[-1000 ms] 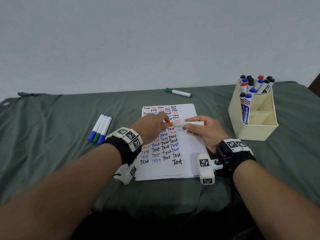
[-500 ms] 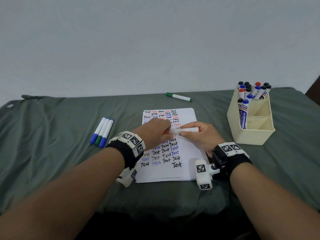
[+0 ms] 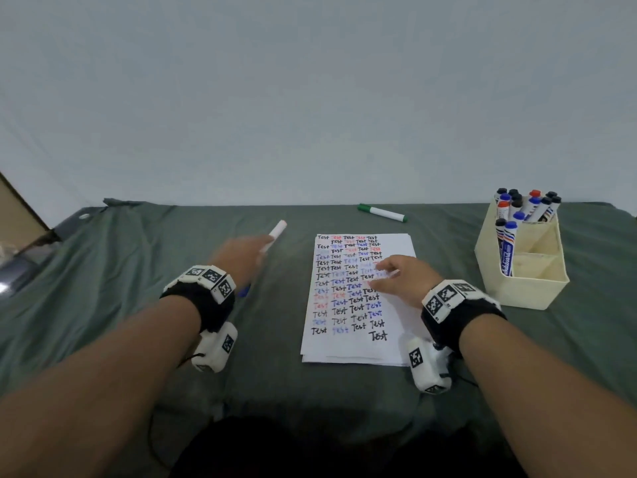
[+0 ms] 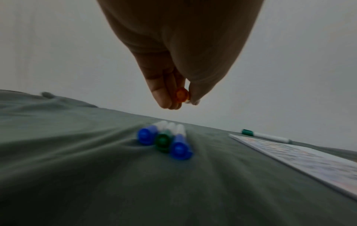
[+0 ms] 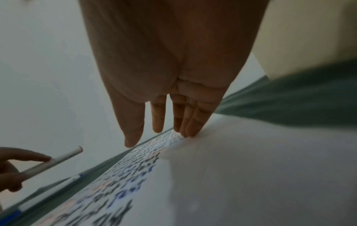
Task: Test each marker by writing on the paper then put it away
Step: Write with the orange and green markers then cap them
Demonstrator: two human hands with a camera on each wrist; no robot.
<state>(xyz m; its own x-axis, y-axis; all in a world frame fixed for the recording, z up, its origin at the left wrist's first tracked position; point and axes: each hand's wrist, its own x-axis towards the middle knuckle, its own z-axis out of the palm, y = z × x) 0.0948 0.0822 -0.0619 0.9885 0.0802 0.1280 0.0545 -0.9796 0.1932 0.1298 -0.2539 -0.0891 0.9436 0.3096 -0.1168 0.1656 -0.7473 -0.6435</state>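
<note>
Left hand carries the capped orange marker, far side from the organizer.

The left hand (image 3: pixel 241 257) pinches the orange marker (image 3: pixel 274 236), its axis pointing away and rightward; the organizer (image 3: pixel 524 288) lies well right, nearer the right hand (image 3: pixel 403 277), whose spread fingers press the paper (image 3: pixel 396 246).

This looks like a plain room in a home or a makeshift work corner, though nothing settles which. A bare pale wall (image 3: pixel 310 98) stands behind a surface draped in a wrinkled grey-green cloth (image 3: pixel 138 257), which reaches the wall at the far edge and reads more like a covered bed or table than a desk. Near the far right corner stands a cream plastic organiser (image 3: pixel 524 288) full of whiteboard markers, a sheet of paper (image 3: pixel 400 257) filled with the handwritten word "Test" lies in the middle, and a brown panel (image 3: pixel 17 212) shows at the far left corner.
</note>
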